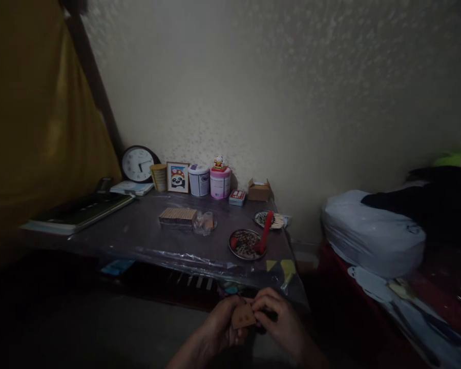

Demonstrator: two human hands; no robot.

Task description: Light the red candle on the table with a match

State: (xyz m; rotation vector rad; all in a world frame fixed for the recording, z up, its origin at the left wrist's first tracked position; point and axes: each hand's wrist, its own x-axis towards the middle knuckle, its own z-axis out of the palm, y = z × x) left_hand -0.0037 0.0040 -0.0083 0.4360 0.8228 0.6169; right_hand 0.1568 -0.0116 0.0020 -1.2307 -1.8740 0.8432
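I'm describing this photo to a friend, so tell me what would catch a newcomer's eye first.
Lowest in the frame, the left hand and right hand meet below the table edge, both holding a small brown cardboard piece. On the plastic-covered dark table, a round metal dish of dark speckled bits with a red tool stands out near the right corner. Against the wall at the back left leans a round white-faced clock.

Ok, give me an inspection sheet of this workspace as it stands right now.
Surface: table under clear plastic sheet.
Job's things: small brown card, held by both hands below the table edge.
Clutter: clock, panda picture, two tins, wooden block, two dishes, red tool, books.
Hands: left hand and right hand pinch the card.
Cables: nothing seen.
Surroundings: dim room, pale wall, yellow cloth left, bedding right.
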